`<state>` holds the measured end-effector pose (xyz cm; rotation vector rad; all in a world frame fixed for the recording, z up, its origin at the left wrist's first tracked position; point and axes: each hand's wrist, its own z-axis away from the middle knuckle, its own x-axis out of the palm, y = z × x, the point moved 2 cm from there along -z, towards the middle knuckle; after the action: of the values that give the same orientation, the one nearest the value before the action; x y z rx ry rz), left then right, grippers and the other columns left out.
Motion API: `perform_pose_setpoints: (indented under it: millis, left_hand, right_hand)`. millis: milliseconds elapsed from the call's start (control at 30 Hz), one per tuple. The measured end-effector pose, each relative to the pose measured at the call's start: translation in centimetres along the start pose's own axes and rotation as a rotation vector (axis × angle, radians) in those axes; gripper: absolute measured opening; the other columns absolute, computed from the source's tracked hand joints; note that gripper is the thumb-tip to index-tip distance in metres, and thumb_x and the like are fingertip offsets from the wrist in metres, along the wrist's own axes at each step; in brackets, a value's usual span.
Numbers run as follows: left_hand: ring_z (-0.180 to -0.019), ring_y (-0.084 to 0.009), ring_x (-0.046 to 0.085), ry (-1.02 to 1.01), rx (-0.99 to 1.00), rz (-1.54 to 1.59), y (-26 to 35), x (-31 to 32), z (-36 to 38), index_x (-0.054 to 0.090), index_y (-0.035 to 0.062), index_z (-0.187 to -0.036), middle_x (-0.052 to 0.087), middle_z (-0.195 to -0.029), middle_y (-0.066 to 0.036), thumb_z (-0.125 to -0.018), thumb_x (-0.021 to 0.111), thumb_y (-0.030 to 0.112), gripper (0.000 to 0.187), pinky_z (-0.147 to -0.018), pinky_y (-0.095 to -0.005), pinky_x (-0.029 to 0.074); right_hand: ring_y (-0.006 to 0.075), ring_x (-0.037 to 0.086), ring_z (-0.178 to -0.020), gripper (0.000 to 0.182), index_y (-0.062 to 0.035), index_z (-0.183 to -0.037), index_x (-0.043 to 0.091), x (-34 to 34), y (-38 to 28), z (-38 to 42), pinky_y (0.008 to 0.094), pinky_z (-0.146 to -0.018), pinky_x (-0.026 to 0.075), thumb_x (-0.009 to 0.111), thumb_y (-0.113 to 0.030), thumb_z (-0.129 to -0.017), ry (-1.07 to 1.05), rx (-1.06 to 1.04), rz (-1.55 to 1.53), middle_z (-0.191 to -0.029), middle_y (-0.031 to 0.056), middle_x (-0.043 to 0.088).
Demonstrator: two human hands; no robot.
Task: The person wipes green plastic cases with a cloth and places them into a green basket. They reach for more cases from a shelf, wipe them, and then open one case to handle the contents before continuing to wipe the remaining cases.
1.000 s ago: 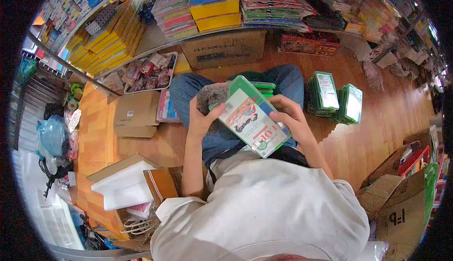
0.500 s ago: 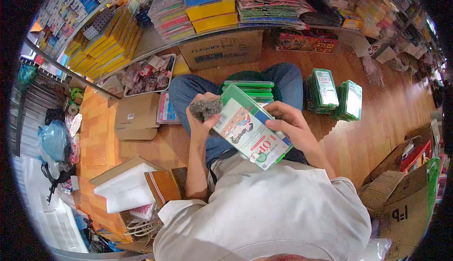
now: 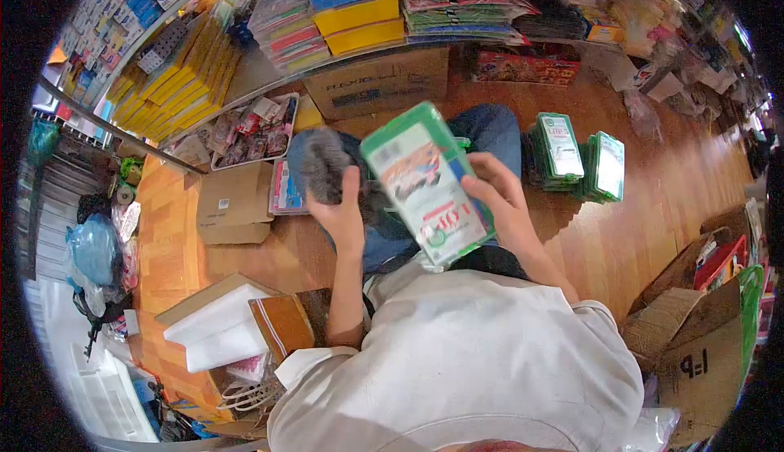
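Observation:
My right hand (image 3: 500, 199) grips the right edge of a green plastic case (image 3: 429, 187) with a printed white cover, held tilted above my lap. My left hand (image 3: 339, 211) is closed around a fuzzy grey cloth (image 3: 325, 166), apart from the case on its left. More green cases lie in my lap, mostly hidden behind the held one. On the floor to the right stand two stacks of similar green cases, a nearer-left stack (image 3: 561, 148) and one beside it (image 3: 608, 168).
A cardboard box (image 3: 376, 84) stands ahead under a shelf of packets and yellow boxes (image 3: 359, 19). At left are a tray of small packets (image 3: 257, 129), a flattened carton (image 3: 235, 203) and an open box with white foam (image 3: 220, 329). Another open carton (image 3: 702, 362) is at lower right.
My left hand and the grey cloth have moved left, away from the case. The case has risen slightly and turned more upright in my right hand.

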<state>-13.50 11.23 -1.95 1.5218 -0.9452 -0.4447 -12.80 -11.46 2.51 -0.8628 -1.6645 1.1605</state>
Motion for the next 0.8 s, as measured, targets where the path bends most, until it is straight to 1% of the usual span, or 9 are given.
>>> perform_pose_setpoints:
  millis: [33, 67, 100, 167, 233, 367, 433, 767, 800]
  left_hand:
    - [-0.1, -0.0181, 0.054, 0.171, 0.033, -0.086, -0.3, -0.3, 0.3, 0.049, -0.0031, -0.119, 0.054, -0.114, -0.009, -0.075, 0.078, 0.016, 0.056, -0.092, -0.0328, 0.042]
    - [-0.102, -0.0184, 0.052, 0.148, 0.082, 0.003, -0.3, -0.5, 1.2, 0.048, -0.0027, -0.12, 0.052, -0.117, -0.01, -0.067, 0.084, 0.018, 0.067, -0.093, -0.0337, 0.041]
    - [-0.102, -0.0184, 0.052, 0.143, 0.08, 0.003, 0.0, -0.7, 2.0, 0.048, -0.0027, -0.12, 0.052, -0.117, -0.01, -0.067, 0.084, 0.018, 0.067, -0.093, -0.0337, 0.041]
    - [-0.101, -0.0175, 0.054, -0.449, 0.297, -0.121, 1.7, 0.4, 3.4, 0.048, 0.0006, -0.122, 0.054, -0.117, -0.011, -0.063, 0.087, 0.021, 0.075, -0.087, -0.034, 0.048]
    - [-0.108, -0.0194, 0.052, -0.593, 0.634, -0.377, 4.0, 2.5, 4.5, 0.043, -0.0031, -0.128, 0.049, -0.124, -0.013, -0.052, 0.092, 0.023, 0.094, -0.095, -0.0352, 0.042]
    - [-0.115, -0.0205, 0.05, -0.595, 0.439, -0.091, 2.3, 4.6, 6.7, 0.043, -0.0019, -0.13, 0.048, -0.128, -0.013, -0.058, 0.09, 0.022, 0.09, -0.095, -0.0365, 0.044]
    - [-0.117, -0.0209, 0.05, -0.566, 0.201, 0.079, 1.5, 4.5, 7.4, 0.039, -0.0046, -0.133, 0.047, -0.131, -0.015, -0.06, 0.088, 0.012, 0.09, -0.098, -0.0338, 0.044]
    - [-0.111, -0.0202, 0.054, -0.547, 0.224, -0.004, 1.2, 4.3, 7.4, 0.04, -0.0057, -0.132, 0.052, -0.125, -0.016, -0.065, 0.084, 0.005, 0.081, -0.095, -0.032, 0.045]
    - [-0.111, -0.0204, 0.054, -0.543, 0.255, -0.008, 1.1, 4.5, 7.2, 0.042, -0.0052, -0.131, 0.053, -0.124, -0.015, -0.066, 0.083, 0.004, 0.077, -0.096, -0.0322, 0.044]
  right_hand:
    - [0.0094, 0.054, -0.097, 0.027, 0.0015, -0.114, 0.053, -0.2, 0.1, -0.2, 0.0234, -0.083, 0.044, 0.058, -0.011, -0.091, 0.006, 0.0, 0.0, -0.103, 0.0066, 0.06]
    - [0.0089, 0.054, -0.095, 0.027, 0.0014, -0.115, 0.051, -0.5, 0.0, -0.4, 0.0232, -0.082, 0.043, 0.057, -0.012, -0.092, 0.102, -0.058, 0.026, -0.101, 0.0066, 0.06]
    - [0.0084, 0.055, -0.093, 0.027, 0.0014, -0.116, 0.05, -0.8, -0.1, -0.5, 0.023, -0.081, 0.043, 0.056, -0.012, -0.093, 0.197, -0.117, 0.052, -0.1, 0.0065, 0.06]
    - [0.0072, 0.055, -0.088, 0.028, 0.0007, -0.118, 0.047, -1.2, 0.0, -0.4, 0.0224, -0.077, 0.043, 0.054, -0.014, -0.095, 0.245, -0.092, 0.029, -0.095, 0.006, 0.062]
    - [0.0064, 0.055, -0.082, 0.029, 0.0001, -0.12, 0.045, -1.2, 0.0, -0.4, 0.0217, -0.072, 0.044, 0.053, -0.015, -0.096, 0.296, -0.118, 0.026, -0.091, 0.0056, 0.062]
    - [0.0064, 0.056, -0.079, 0.031, -0.001, -0.122, 0.042, -1.0, 0.1, -0.2, 0.0215, -0.068, 0.045, 0.052, -0.017, -0.097, 0.27, -0.09, 0.068, -0.09, 0.0063, 0.063]
    - [0.0063, 0.057, -0.077, 0.032, -0.002, -0.123, 0.04, -0.6, 0.4, -0.3, 0.0213, -0.066, 0.045, 0.051, -0.018, -0.097, 0.255, -0.102, 0.076, -0.089, 0.0067, 0.063]
    - [0.007, 0.057, -0.085, 0.035, -0.0013, -0.126, 0.036, -0.3, 0.7, -0.5, 0.0219, -0.071, 0.046, 0.05, -0.016, -0.097, 0.186, -0.095, 0.068, -0.095, 0.0083, 0.062]
    - [0.0078, 0.055, -0.092, 0.037, 0.0008, -0.126, 0.041, -0.5, 0.3, -0.6, 0.0225, -0.078, 0.045, 0.052, -0.018, -0.097, 0.201, -0.067, 0.081, -0.101, 0.0077, 0.061]
